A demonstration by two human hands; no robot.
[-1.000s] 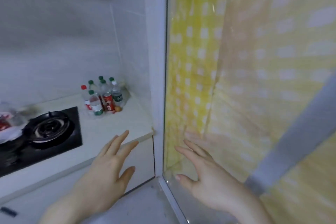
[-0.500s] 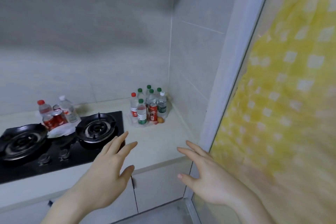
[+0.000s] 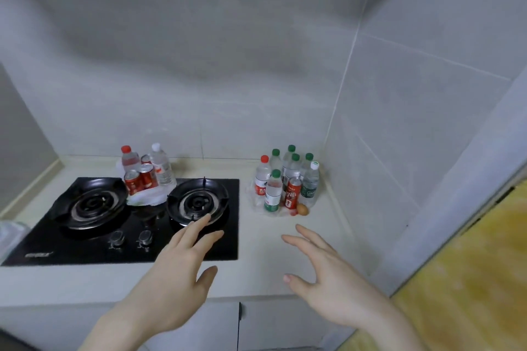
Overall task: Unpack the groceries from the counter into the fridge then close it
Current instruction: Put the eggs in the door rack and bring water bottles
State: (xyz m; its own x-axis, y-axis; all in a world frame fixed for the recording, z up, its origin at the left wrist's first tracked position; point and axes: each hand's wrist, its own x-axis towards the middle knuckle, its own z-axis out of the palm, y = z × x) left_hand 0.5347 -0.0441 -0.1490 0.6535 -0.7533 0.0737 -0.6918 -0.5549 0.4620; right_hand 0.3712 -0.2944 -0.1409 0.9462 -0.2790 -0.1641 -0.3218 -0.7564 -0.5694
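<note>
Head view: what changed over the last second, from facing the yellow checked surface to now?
The view swung left, off the yellow surface onto the counter and hob. Left hand and right hand, both empty with fingers spread, now reach over the counter toward the bottle cluster. Nothing was gripped; bottles, cans and egg stayed put.

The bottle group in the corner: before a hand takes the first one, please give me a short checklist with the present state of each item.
1. Both hands free: left hand and right hand have straight fingers and hold nothing. Ok.
2. Path to the bottle group: bare counter lies between it and the right hand. Ok.
3. Bottles upright: all stand with caps on. Ok.
4. Egg: lies loose at the front of the group, beside the red cola bottle; it could be knocked. Not ok.
5. Fridge open and ready: not in view. Cannot tell.
6. Second group at the stove: waits on a white bag. Ok.
</note>
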